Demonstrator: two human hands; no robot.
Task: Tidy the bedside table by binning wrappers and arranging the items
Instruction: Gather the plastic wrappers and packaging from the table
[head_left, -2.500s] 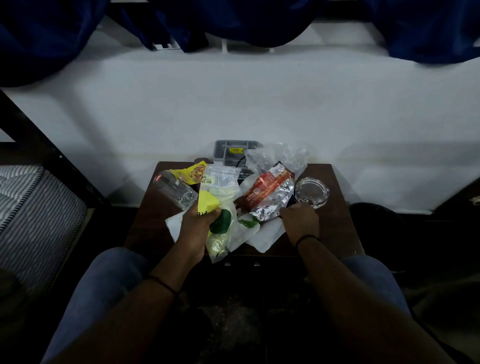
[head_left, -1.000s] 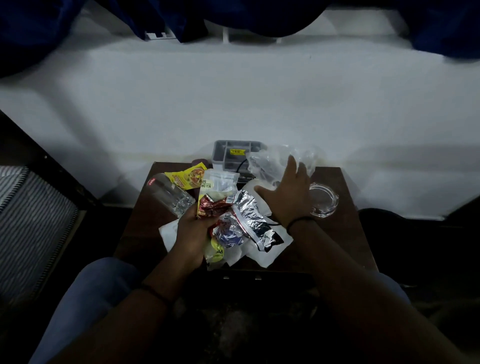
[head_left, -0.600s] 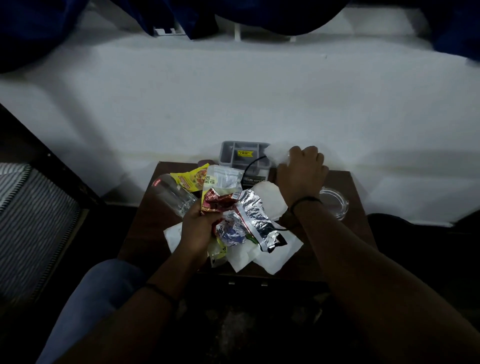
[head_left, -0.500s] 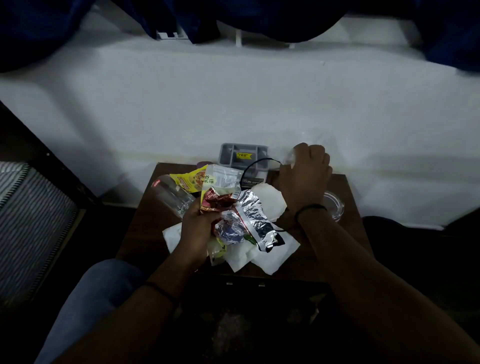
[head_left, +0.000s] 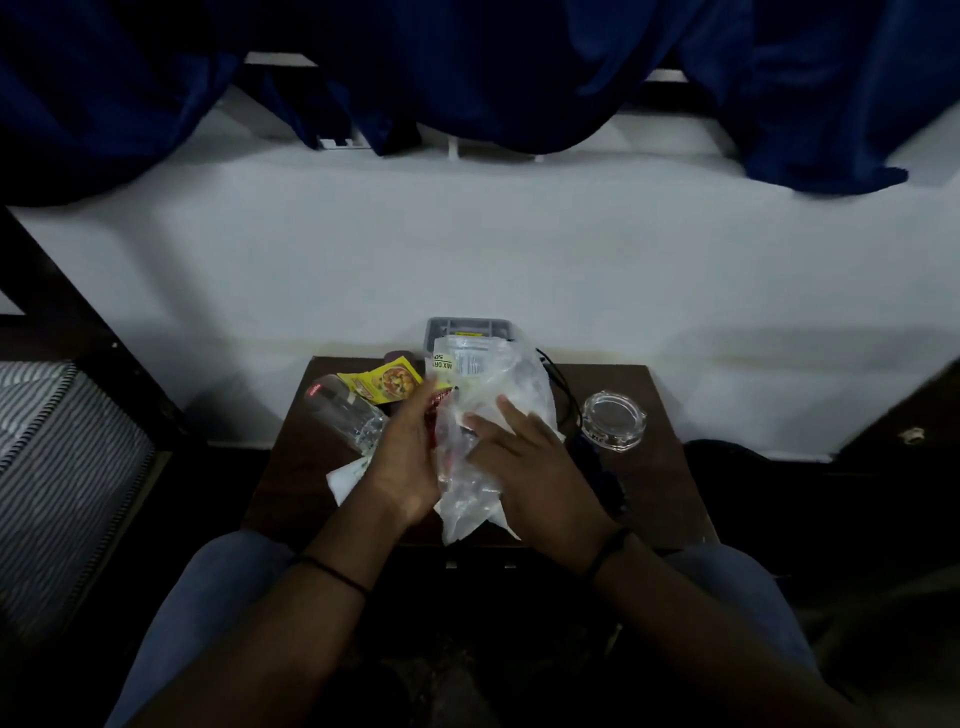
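My left hand (head_left: 402, 457) grips a bundle of wrappers above the brown bedside table (head_left: 660, 483); a strip of red wrapper (head_left: 435, 413) shows between my hands. My right hand (head_left: 524, 462) lies with straight fingers on a clear plastic bag (head_left: 501, 382), pressing it against that bundle. The bag covers most of the wrappers. A white pouch with a printed label (head_left: 457, 361) sticks up behind the bag. A yellow sachet (head_left: 387, 384) lies on the table just left of my left hand.
A clear glass (head_left: 343, 415) lies on its side at the table's left. A glass ashtray (head_left: 614, 421) stands at the right. A grey tray (head_left: 467, 327) sits at the back by the white wall, with a black cable (head_left: 557, 384) beside it. White tissue (head_left: 344, 475) lies under my left wrist.
My right hand took the clear plastic bag from the back of the table and brought it onto the wrapper bundle. The left hand kept its hold on the wrappers.
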